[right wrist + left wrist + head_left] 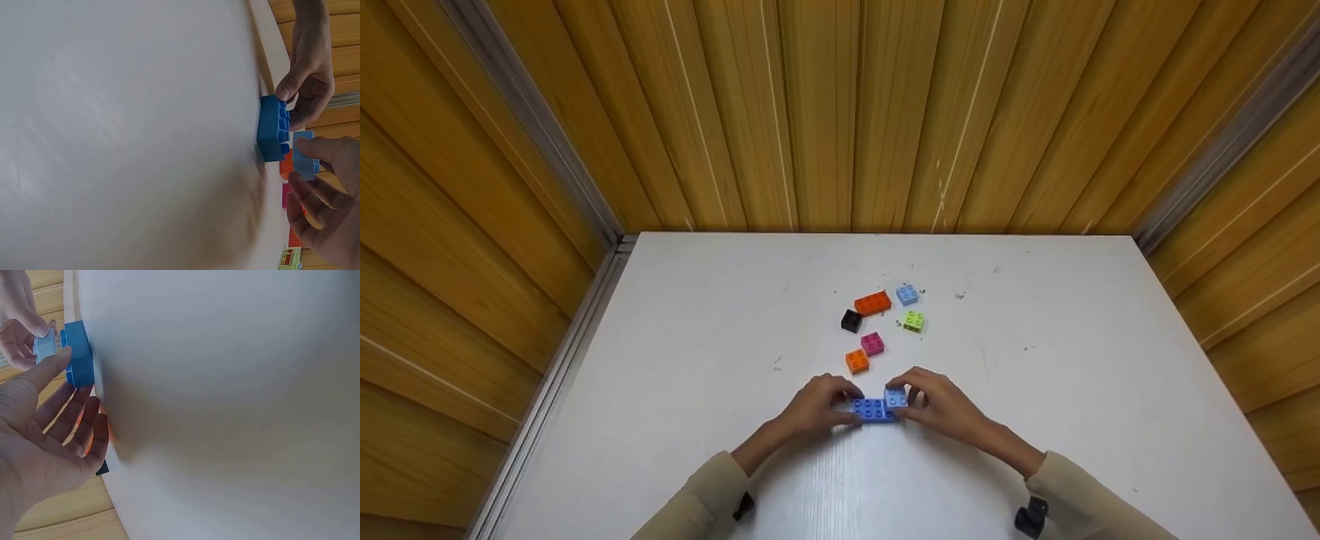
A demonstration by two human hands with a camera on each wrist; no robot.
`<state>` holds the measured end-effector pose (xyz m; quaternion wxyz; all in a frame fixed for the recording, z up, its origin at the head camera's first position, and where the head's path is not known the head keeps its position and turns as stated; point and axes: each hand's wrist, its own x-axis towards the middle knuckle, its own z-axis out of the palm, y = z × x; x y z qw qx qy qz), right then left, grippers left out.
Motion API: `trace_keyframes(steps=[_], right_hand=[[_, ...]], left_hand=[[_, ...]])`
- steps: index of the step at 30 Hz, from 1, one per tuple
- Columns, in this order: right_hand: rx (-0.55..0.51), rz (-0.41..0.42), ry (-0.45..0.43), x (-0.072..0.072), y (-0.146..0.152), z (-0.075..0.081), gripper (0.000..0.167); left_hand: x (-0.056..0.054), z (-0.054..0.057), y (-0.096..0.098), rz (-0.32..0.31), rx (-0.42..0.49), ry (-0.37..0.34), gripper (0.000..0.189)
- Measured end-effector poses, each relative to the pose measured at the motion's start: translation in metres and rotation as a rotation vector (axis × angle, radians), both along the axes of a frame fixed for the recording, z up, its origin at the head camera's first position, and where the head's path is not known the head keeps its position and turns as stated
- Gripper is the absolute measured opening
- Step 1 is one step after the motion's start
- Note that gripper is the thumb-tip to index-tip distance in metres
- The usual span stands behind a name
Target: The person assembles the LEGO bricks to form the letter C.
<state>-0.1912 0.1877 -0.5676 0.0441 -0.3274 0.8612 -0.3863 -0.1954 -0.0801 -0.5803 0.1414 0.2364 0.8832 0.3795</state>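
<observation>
A long blue toy brick (868,410) with studs on top lies on the white table near its front. My left hand (817,405) grips its left end between thumb and fingers. Over the right end, my right hand (949,406) pinches a small light blue brick (895,397). In the right wrist view a narrow gap separates the light blue brick (304,161) from the studs of the blue brick (271,129). The left wrist view has the left thumb at the blue brick's (82,354) studded edge.
Beyond the hands lie an orange brick (857,361), a magenta brick (872,343), a black brick (851,321), a long red-orange brick (873,303), a lime green brick (913,321) and another light blue brick (907,294). Wood-patterned walls (817,112) enclose the white table (705,315).
</observation>
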Motion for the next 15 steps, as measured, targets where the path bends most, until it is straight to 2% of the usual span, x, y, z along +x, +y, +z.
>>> trace_keyframes(steps=[5, 15], right_hand=[[-0.018, 0.032, 0.001, 0.0007, -0.0012, -0.0023, 0.035], [0.004, 0.003, -0.07, -0.0009, -0.0031, -0.0024, 0.035]], left_hand=[[-0.0014, 0.0005, -0.0011, 0.016, 0.0, 0.014, 0.03], [-0.0022, 0.0011, -0.0002, 0.016, -0.002, 0.0, 0.03]])
